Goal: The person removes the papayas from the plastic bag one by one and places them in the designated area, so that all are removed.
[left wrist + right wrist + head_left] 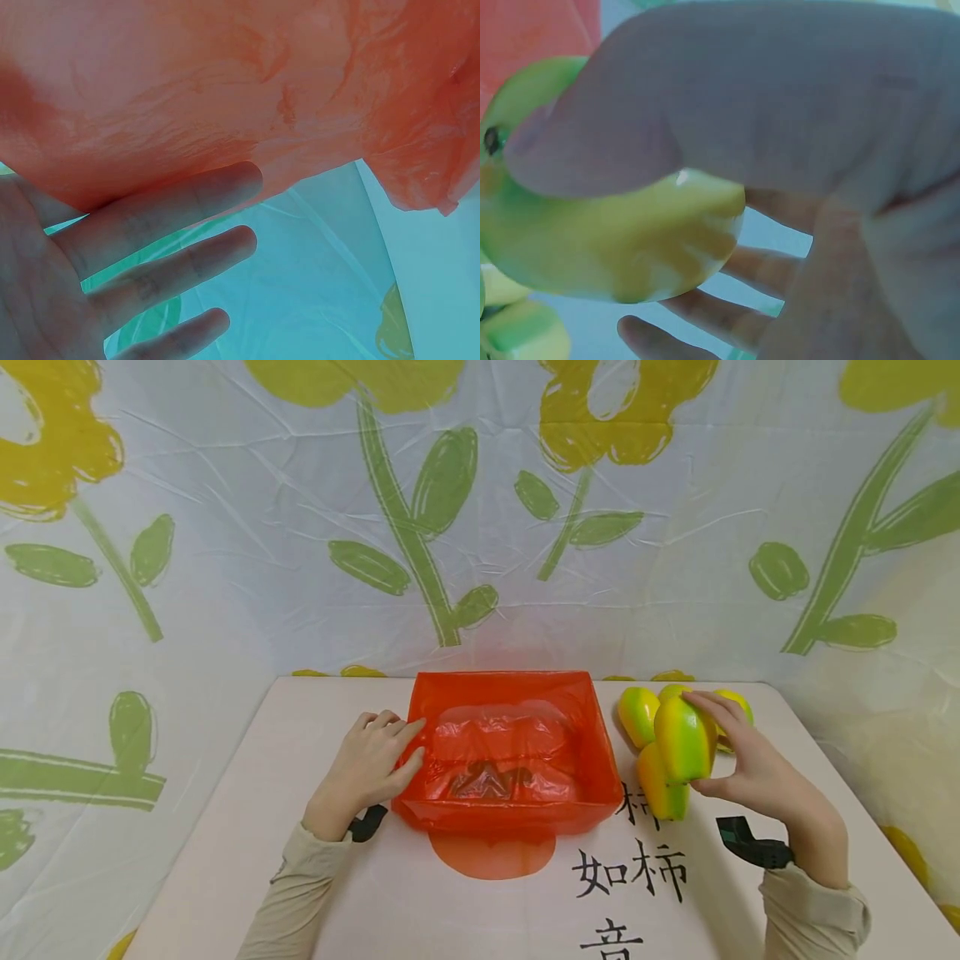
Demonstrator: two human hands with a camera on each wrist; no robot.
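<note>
My right hand [757,768] grips a yellow-green mango [684,739] between thumb and fingers, raised in front of several other mangoes. In the right wrist view the thumb crosses the held mango [622,244] close to its dark stem end. To the left stands an open box covered in thin red plastic [506,817]. At the box's left side is my left hand [367,764], its fingers extended. The left wrist view shows those fingers [165,217] nearly straight, the uppermost ones against the wrinkled red plastic [225,97].
One mango [638,716] lies close to the box's right side, another [664,789] nearer the front, and a third [738,703] is partly behind my right hand. The pale tabletop [420,902] bears black characters. A flower-patterned cloth [510,610] hangs behind.
</note>
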